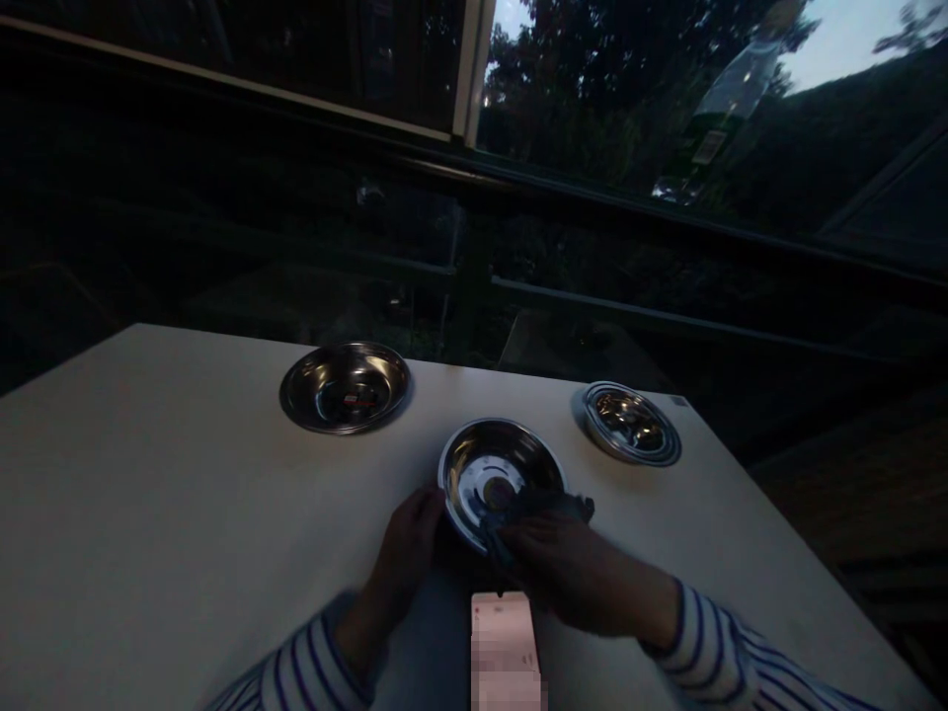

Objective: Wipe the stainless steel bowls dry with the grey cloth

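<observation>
A shiny steel bowl [495, 472] is tilted toward me near the front middle of the white table [148, 513]. My left hand [406, 553] grips the bowl's lower left rim. My right hand [570, 568] presses a dark cloth [544, 509] against the bowl's lower right inside edge, fingers closed on the cloth. Both sleeves are white with dark stripes.
A second steel bowl [345, 386] sits at the back left of the table. A stack of steel bowls [629, 423] stands at the back right near the corner. A pink phone-like object [505, 652] lies at the front edge. Dark windows and a railing lie beyond.
</observation>
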`<state>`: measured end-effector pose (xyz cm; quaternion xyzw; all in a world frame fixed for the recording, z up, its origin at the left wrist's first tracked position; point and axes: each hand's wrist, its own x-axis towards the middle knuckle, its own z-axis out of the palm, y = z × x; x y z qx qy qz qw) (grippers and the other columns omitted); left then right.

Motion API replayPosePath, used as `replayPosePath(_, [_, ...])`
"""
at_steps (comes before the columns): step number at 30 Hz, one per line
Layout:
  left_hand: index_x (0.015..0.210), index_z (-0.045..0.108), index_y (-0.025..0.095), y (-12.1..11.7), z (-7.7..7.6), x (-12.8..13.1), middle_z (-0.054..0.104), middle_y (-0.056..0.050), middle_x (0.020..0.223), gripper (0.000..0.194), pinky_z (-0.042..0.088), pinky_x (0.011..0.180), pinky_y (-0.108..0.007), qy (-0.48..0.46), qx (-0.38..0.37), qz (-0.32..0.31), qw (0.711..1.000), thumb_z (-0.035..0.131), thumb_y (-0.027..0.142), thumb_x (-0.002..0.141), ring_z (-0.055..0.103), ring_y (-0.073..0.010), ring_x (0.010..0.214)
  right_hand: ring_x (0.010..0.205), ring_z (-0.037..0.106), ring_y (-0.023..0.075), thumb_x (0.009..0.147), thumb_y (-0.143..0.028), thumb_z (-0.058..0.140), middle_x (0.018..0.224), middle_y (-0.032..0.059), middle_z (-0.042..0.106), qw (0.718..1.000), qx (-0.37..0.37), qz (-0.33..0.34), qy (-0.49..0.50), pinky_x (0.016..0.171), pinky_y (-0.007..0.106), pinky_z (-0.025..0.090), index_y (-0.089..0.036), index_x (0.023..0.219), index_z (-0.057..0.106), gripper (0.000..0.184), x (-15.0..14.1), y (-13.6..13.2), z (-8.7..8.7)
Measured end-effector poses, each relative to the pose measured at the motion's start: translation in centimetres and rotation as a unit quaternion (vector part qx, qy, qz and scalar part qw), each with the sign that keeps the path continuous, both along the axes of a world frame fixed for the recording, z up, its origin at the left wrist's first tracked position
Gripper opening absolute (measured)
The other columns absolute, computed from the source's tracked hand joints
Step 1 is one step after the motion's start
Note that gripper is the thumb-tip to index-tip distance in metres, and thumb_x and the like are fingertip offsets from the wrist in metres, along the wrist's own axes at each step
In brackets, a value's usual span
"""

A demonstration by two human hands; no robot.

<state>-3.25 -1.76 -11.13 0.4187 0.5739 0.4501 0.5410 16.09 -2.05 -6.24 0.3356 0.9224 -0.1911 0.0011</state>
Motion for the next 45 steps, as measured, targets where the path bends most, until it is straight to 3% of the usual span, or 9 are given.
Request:
replayPosePath(3, [0.075,0.061,0.018,-0.1,0.4,0.1,0.066,-0.004,0.075,0.027,0.045,0.073,-0.032,-0.002,0.002,-0.001,1.000,0.050,0.043,0.076,0.059,-0.0217,0.076,0.088,0.058,0.0195,0.088,-0.019,0.039,0.096,0.0104,0.063,1.000,-0.009,0.007,0.007,0.077,0.030,0.045,-0.015,0.108,0.051,0.024,-1.0,0.1,-0.2])
replayPosePath(8, [0.070,0.061,0.019,0.0,0.3,-0.4,0.065,-0.001,0.070,0.022,0.044,0.071,-0.030,0.036,0.021,0.029,0.999,0.049,0.036,0.075,0.059,-0.0199,0.073,0.102,0.053,0.0230,0.079,-0.014,0.046,0.113,0.0164,0.056,0.998,0.033,-0.013,0.055,0.082,0.033,0.044,-0.008,0.122,0.039,0.044,-4.5,0.4,-2.0])
replayPosePath(16, [0.076,0.060,0.017,0.6,0.3,-1.1,0.065,-0.003,0.075,0.028,0.044,0.071,-0.032,0.067,0.006,0.009,0.998,0.046,0.041,0.078,0.060,-0.0213,0.076,0.098,0.057,0.0218,0.089,-0.025,0.041,0.106,0.0103,0.063,0.999,0.040,0.019,-0.004,0.088,0.038,0.039,-0.017,0.113,0.052,0.027,1.2,0.6,-0.2])
replayPosePath(20, [0.072,0.059,0.018,0.5,0.3,-1.0,0.064,-0.002,0.069,0.026,0.044,0.069,-0.031,0.077,0.023,0.020,0.997,0.045,0.040,0.078,0.059,-0.0203,0.072,0.090,0.058,0.0204,0.084,-0.019,0.044,0.097,0.0109,0.064,0.999,0.034,0.011,0.001,0.077,0.031,0.044,-0.013,0.109,0.051,0.027,-1.8,0.4,-1.1])
replayPosePath(24, [0.070,0.059,0.018,0.6,0.2,-1.1,0.063,-0.001,0.068,0.026,0.043,0.065,-0.030,0.082,0.032,0.023,0.996,0.046,0.039,0.077,0.056,-0.0191,0.066,0.095,0.056,0.0218,0.075,-0.014,0.050,0.106,0.0140,0.061,0.999,0.040,-0.011,0.031,0.075,0.031,0.045,-0.010,0.115,0.045,0.040,-4.4,0.3,-2.1])
replayPosePath(30, [0.075,0.060,0.017,0.9,0.0,-1.2,0.065,-0.004,0.073,0.029,0.044,0.070,-0.033,0.069,0.011,0.010,0.998,0.045,0.042,0.078,0.059,-0.0221,0.074,0.093,0.059,0.0199,0.088,-0.025,0.042,0.102,0.0106,0.064,0.999,0.050,0.013,0.011,0.082,0.034,0.041,-0.016,0.111,0.051,0.026,-0.3,0.5,-1.1])
replayPosePath(33, [0.076,0.060,0.017,0.7,-0.2,-1.0,0.065,-0.005,0.076,0.030,0.044,0.073,-0.035,0.056,0.008,0.005,0.998,0.045,0.042,0.078,0.059,-0.0231,0.077,0.091,0.059,0.0195,0.088,-0.023,0.041,0.100,0.0099,0.064,0.999,0.040,0.003,0.011,0.080,0.032,0.042,-0.015,0.108,0.052,0.024,-0.7,0.4,-1.2])
replayPosePath(39, [0.104,0.057,0.016,0.5,-0.5,-1.2,0.064,-0.010,0.107,0.037,0.041,0.089,-0.036,0.018,0.018,0.028,0.999,0.043,0.041,0.081,0.057,-0.0229,0.101,0.096,0.056,0.0208,0.080,-0.020,0.052,0.109,0.0129,0.059,0.997,-0.002,-0.012,0.078,0.079,0.029,0.044,-0.010,0.118,0.040,0.041,-5.1,0.9,-2.2])
replayPosePath(45, [0.120,0.052,0.016,0.8,-0.6,-1.3,0.055,-0.008,0.128,0.044,0.030,0.103,-0.036,-0.006,0.049,0.011,0.999,0.044,0.038,0.083,0.046,-0.0219,0.121,0.087,0.057,0.0213,0.085,-0.021,0.044,0.095,0.0105,0.062,1.000,0.015,-0.013,0.019,0.078,0.034,0.042,-0.015,0.102,0.052,0.020,-3.2,0.5,-1.1])
